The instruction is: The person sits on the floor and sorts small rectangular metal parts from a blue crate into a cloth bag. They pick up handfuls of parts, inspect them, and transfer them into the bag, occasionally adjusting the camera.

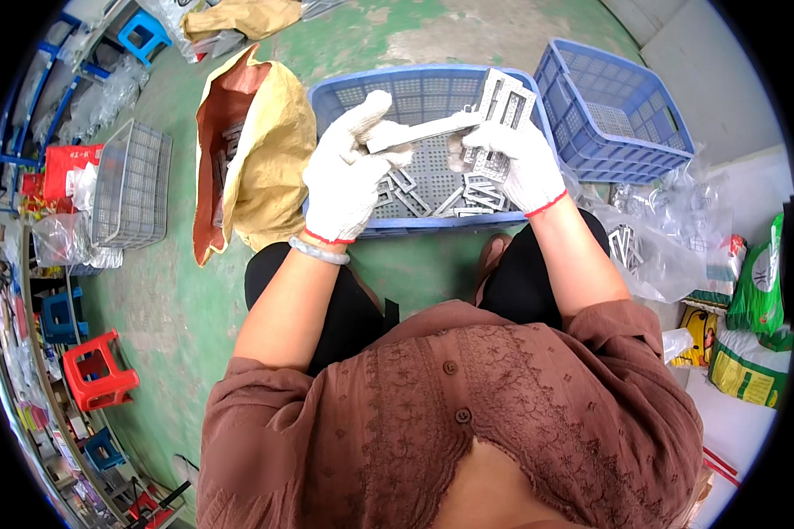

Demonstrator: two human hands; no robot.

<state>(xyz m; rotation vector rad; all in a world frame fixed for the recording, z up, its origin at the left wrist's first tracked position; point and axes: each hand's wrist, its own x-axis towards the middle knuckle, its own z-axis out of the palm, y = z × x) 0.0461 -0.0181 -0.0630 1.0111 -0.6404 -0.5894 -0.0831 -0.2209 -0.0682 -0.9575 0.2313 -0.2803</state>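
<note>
Both hands wear white knitted gloves with red cuffs and are held over a blue plastic crate. My left hand is closed on one end of a long flat light-grey bar, which slants up to the right. My right hand grips flat grey metal frames with rectangular slots, standing upright. The bar's far end meets the right hand's fingers beside the frames; whether it touches the metal cannot be told. Below, several similar loose grey frames lie in the crate.
A yellow woven sack, open with grey pieces inside, stands left of the crate. Another blue crate is at the right. Beyond the sack stand a grey crate and a red stool. Clear plastic bags lie by my right knee.
</note>
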